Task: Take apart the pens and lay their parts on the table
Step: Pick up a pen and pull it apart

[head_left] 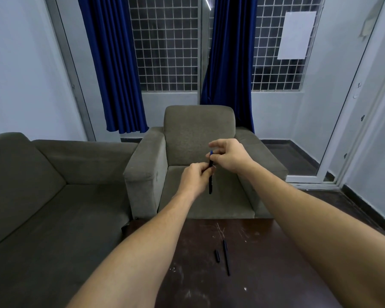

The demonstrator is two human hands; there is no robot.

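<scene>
left hand [195, 176]: closed around middle of upright dark pen [210, 174], held up in front of armchair [198, 134] | right hand [228, 155]: fingertips pinching pen's blue top end | counter [265, 274]: pen body [226, 257] lying just beside short cap [217, 256], apart

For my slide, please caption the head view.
Both hands hold a dark pen upright; cap and barrel lie on table.

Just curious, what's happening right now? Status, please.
Left hand grips pen upright; right hand pinches its blue top. Cap and pen body lie apart on table. Nothing in the way.
</scene>
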